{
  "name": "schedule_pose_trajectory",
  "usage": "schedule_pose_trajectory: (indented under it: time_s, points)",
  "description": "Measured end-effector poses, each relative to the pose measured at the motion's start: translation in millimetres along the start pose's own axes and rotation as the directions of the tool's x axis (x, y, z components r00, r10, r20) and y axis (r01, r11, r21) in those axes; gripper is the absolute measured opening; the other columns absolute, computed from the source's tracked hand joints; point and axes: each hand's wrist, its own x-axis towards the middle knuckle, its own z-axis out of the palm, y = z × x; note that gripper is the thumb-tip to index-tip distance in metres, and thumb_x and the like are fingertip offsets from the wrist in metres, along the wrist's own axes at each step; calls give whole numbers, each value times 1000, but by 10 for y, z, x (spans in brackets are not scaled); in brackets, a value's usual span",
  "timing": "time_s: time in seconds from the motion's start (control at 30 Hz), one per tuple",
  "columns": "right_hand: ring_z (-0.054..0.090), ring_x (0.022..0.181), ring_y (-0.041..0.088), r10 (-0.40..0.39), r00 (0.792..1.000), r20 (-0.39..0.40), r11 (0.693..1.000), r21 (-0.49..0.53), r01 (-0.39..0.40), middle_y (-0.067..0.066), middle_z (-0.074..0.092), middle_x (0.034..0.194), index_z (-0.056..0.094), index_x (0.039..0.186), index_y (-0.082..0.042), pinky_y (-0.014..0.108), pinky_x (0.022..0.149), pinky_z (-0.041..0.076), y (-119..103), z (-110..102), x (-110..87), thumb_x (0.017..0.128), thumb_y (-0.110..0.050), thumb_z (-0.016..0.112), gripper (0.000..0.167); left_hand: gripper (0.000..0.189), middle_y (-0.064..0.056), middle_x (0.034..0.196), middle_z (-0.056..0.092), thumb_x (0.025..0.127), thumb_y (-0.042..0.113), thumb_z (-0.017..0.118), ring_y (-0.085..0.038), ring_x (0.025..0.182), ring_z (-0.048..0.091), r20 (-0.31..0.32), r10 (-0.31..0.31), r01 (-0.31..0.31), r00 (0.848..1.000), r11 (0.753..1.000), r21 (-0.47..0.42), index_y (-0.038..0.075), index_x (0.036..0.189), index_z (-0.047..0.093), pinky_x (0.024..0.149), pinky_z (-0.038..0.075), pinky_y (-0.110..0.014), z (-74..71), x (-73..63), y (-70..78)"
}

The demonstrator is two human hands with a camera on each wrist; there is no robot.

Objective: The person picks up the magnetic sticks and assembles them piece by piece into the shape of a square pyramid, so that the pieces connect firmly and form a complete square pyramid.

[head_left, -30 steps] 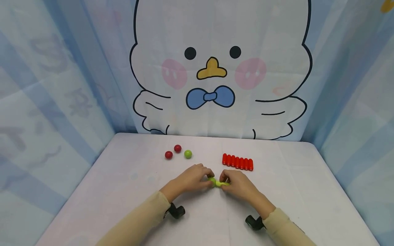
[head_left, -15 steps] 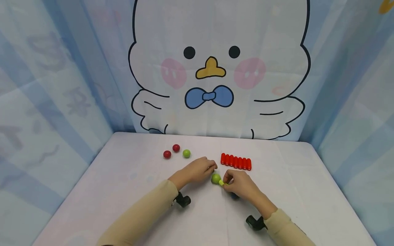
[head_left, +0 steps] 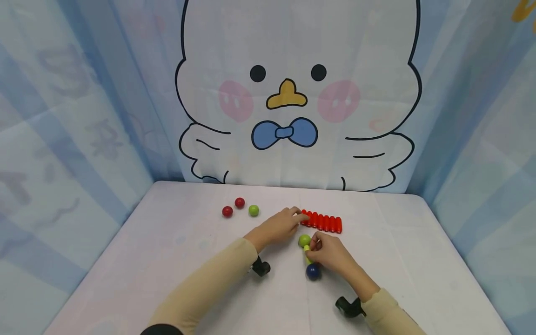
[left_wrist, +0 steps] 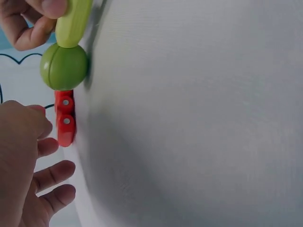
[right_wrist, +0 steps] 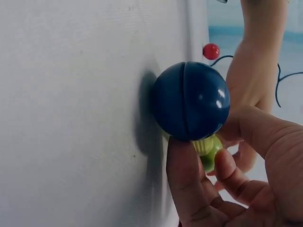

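Note:
My right hand [head_left: 331,252] pinches a short yellow-green magnetic rod [left_wrist: 74,21] between thumb and fingers. One end of the rod meets a green ball [head_left: 304,240]; the other meets a dark blue ball [head_left: 312,271], which looms large in the right wrist view beside my fingertips. Farther out, my left hand [head_left: 278,227] reaches to the left end of a row of red rods [head_left: 326,223]. Its fingers are spread and loosely bent at the endmost rod; whether they touch it cannot be told. Silver dots show on the red rod ends [left_wrist: 66,121] in the left wrist view.
Two red balls [head_left: 227,211] and a loose green ball [head_left: 253,210] lie at the back left of the white table [head_left: 188,260]. Behind the table hangs a curtain [head_left: 289,163] with a cartoon bird. A dark camera sits at each wrist.
My left hand has let go of the green ball and moved away and right to the red rods. My right hand has turned the joined piece, so the blue ball now shows nearer me.

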Motion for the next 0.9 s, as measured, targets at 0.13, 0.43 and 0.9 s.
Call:
schedule_pose_trajectory:
  time_s: [0.13,0.43,0.9]
  points:
    - [61,64,16,21,1000,14,998,63,-22,6,59,77,58,91,-8,29,60,56,14,9,-16,87,-11,78,21,41,-4,146,55,107,20,55,-22,126,57,4,-18,18,1000,999,51,27,147,56,110,48,-33,41,37,43]
    - [64,61,17,60,998,23,991,116,-62,7,61,80,56,92,-6,30,59,59,10,16,-12,88,-11,78,23,31,-7,136,61,104,22,60,-22,118,59,-38,-61,65,997,992,112,23,135,61,102,53,-32,58,72,49]
    - [66,62,19,88,994,65,982,160,-97,9,68,87,44,130,-4,32,61,61,34,-13,15,88,-11,78,54,25,-4,127,63,108,29,55,-19,109,58,3,-87,84,996,963,255,23,131,61,94,54,-31,4,84,117]
